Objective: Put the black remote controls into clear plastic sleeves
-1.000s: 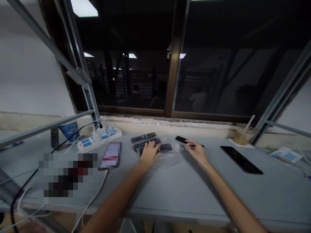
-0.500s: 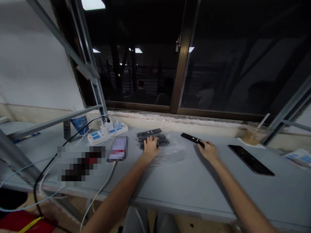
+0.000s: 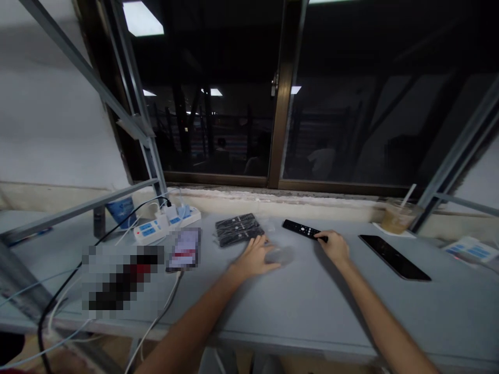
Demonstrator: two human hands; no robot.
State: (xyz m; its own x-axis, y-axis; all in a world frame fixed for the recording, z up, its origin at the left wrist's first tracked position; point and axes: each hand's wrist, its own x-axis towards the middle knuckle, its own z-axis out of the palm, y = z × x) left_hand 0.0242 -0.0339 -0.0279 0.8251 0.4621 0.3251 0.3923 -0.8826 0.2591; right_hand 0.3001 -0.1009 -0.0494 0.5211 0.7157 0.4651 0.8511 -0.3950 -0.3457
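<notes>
— Near the front edge, how much room on the grey tabletop?
— Plenty bare; a flat black phone lies to the right.
— Left hand?
— Fingers spread loosely, resting on a crumpled clear plastic bag, beside the stack of bagged black remotes.
— Right hand?
— Fingers curled together, touching the near end of the slim black remote control; grip unclear.

Grey table: remote, remote stack, phone
</notes>
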